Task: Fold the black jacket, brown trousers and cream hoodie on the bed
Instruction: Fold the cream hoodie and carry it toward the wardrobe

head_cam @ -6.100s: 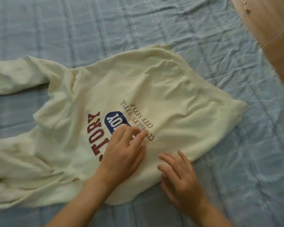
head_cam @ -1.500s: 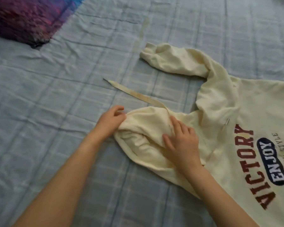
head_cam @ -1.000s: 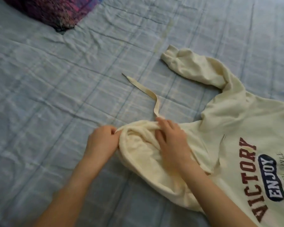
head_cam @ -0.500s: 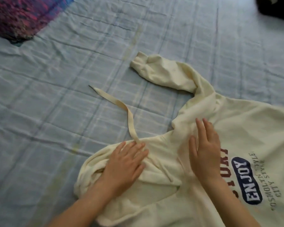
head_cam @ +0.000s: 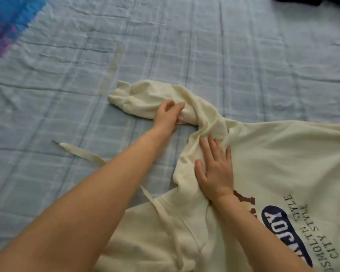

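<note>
Evidently left hand (head_cam: 168,116) gripped far sleeve (head_cam: 145,97) for folding; right hand (head_cam: 216,169) flat, fingers spread, pinned cream hoodie (head_cam: 283,163).

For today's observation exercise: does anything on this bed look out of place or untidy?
Yes. One drawstring of the cream hoodie trails loose across the checked sheet, away from the garment. The sheet also shows a faint yellowish streak.

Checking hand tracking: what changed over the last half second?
The left hand left the hood, reached out and took hold of the sleeve. The right hand slid slightly up the cream hoodie, staying flat. The drawstring stayed on the bed.
</note>
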A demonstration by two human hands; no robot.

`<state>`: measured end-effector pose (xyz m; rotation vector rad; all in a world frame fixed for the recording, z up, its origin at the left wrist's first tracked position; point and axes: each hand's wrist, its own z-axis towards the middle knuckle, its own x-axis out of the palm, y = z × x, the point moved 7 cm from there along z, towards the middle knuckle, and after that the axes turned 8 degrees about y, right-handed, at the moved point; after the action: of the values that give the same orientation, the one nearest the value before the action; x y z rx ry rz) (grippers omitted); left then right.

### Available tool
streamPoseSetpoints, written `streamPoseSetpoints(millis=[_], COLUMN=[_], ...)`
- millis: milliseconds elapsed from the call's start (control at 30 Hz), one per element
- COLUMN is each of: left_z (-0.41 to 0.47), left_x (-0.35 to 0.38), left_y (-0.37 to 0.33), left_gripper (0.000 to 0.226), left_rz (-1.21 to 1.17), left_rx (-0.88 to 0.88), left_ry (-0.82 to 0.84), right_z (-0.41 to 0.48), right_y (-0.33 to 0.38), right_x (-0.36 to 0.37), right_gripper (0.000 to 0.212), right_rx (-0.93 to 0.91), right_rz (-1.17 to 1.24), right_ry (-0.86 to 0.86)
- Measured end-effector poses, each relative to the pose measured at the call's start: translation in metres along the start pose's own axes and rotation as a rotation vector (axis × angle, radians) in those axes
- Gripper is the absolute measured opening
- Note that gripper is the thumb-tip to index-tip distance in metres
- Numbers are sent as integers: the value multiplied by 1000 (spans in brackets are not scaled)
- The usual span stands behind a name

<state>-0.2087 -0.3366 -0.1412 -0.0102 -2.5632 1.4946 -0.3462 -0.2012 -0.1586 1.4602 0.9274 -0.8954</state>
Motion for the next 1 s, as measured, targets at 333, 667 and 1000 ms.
streamPoseSetpoints(millis=[333,667,1000], left_z=[33,15,0], left_x=[36,14,-9], left_y=[-19,-6,-16], left_gripper=[66,16,20], left_rz=[594,185,-620], left_rx=[42,226,35], left_ry=[-265,-152,132], right_z=[5,3,-9], right_y=[-5,-1,-1], right_x=[5,0,-9], right_gripper=[63,62,52], right_rx=[8,-11,-113], right_rz=[-33,-24,155], right_ry=[-45,-84,-261])
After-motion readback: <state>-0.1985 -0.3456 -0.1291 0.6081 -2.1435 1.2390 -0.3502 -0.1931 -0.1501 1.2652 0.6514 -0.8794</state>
